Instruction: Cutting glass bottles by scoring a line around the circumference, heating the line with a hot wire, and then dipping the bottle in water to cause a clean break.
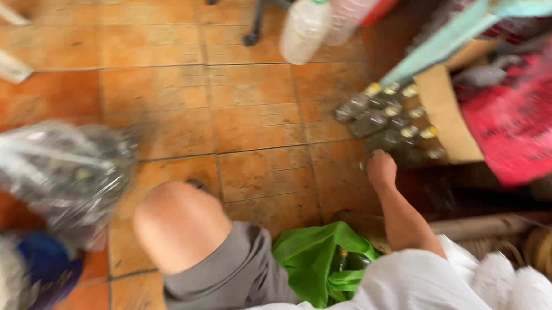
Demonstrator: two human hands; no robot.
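Right hand (382, 168) curled on yellow-capped bottles (389, 122) in cardboard box (443, 113); grip unclear, blurred. Left hand unseen.

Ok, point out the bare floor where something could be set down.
The widest free patch is the orange tile floor between the clear plastic bag, the knee and the lying bottles. It is crowded around the right hand: bottles, cardboard and the green bag.

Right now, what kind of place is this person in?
Probably a storeroom or the back of a small shop, though the picture is blurred. Small bottles with yellow caps stand in an open cardboard box on the orange tiled floor, and the right hand reaches to them.
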